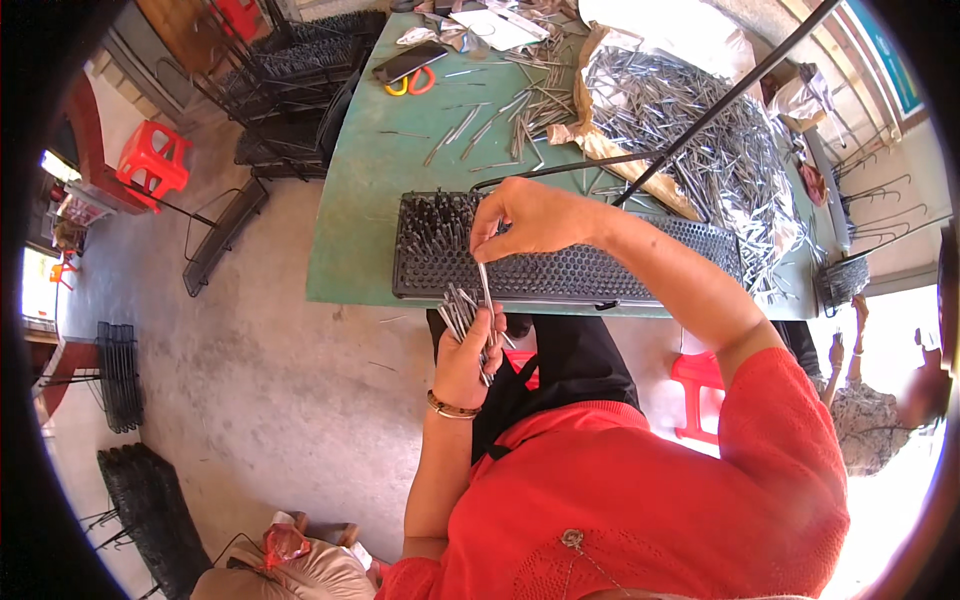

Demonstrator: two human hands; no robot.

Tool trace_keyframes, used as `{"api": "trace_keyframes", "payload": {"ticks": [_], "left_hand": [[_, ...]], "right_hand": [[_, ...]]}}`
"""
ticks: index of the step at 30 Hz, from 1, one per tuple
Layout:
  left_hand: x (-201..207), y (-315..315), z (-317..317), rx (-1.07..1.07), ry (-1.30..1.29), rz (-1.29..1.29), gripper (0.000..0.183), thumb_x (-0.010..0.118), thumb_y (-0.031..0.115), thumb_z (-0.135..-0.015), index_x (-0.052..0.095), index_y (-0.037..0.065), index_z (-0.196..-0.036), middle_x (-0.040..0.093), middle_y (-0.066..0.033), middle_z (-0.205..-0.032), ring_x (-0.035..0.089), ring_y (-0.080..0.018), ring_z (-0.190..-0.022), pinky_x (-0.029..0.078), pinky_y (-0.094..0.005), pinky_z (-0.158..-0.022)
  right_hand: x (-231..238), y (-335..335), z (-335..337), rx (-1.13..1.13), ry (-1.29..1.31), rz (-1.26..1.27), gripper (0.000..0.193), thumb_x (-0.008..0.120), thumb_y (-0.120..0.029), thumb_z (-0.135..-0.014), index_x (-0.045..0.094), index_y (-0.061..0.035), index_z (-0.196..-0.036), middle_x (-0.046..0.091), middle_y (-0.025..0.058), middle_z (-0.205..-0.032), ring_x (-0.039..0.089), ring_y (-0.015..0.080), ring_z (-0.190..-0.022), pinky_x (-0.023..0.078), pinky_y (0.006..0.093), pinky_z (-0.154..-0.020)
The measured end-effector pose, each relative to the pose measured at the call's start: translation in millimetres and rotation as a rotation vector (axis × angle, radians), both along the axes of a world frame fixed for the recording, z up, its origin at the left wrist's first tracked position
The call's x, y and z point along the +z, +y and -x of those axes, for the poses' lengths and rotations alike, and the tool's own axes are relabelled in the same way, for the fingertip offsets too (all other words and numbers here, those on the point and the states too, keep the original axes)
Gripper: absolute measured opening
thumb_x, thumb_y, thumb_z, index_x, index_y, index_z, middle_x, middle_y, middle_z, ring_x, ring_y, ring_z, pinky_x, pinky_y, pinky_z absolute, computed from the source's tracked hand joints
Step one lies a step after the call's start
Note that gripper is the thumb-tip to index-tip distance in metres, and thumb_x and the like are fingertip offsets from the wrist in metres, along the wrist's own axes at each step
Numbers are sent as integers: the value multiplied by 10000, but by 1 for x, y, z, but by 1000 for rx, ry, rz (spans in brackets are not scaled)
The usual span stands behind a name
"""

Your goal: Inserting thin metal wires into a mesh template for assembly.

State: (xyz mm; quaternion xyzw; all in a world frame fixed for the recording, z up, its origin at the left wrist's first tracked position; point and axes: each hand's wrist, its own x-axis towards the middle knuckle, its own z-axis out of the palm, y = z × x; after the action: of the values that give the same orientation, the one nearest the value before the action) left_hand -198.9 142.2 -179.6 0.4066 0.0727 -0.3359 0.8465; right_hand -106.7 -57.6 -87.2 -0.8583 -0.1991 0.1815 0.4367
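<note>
My left hand [466, 362] is closed round a bundle of thin metal rods [460, 312], held upright just off the table's front edge. With finger and thumb my right hand [522, 220] pinches the top of a single metal rod [485, 280], whose lower end reaches down to the bundle. Beneath the right hand and forearm lies a long black rack [585, 275] covered in rows of small holes. Its left end is filled with upright dark rods [430, 225]; part of the rack is hidden by my right arm.
A big heap of loose rods [690, 130] lies on brown paper on the green table [350, 230]. Scissors [410, 82] and a phone [410, 62] sit at the far left. A black bar [735, 95] slants above. Red stools [153, 165] and black racks [300, 90] stand around; another person [870, 420] is at right.
</note>
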Motion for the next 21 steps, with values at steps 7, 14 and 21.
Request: {"api": "trace_keyframes", "payload": {"ticks": [7, 14, 21], "left_hand": [[-13, 4, 2, 44, 23, 85, 228, 555, 243, -943, 571, 34, -1034, 580, -37, -871, 457, -48, -566, 329, -189, -417], [-15, 8, 2, 50, 59, 67, 207, 549, 227, -946, 569, 35, -1020, 577, -41, -862, 456, -54, -558, 326, -187, -406], [-16, 8, 3, 18, 49, 85, 206, 556, 225, -943, 568, 37, -1027, 563, -40, -841, 448, -54, -553, 325, -188, -403]], "right_hand": [[-32, -6, -18, -73, -618, 584, 135, 699, -202, -710, 712, -73, -746, 608, 106, -814, 572, 271, -878, 456, 390, -774], [-53, 4, -13, -94, -687, 898, 102, 739, -233, -656, 711, -142, -693, 531, 55, -903, 471, 245, -972, 376, 381, -803], [-53, 12, -16, -137, -665, 889, 107, 750, -214, -641, 703, -130, -686, 512, 62, -945, 438, 259, -1004, 346, 408, -827]]}}
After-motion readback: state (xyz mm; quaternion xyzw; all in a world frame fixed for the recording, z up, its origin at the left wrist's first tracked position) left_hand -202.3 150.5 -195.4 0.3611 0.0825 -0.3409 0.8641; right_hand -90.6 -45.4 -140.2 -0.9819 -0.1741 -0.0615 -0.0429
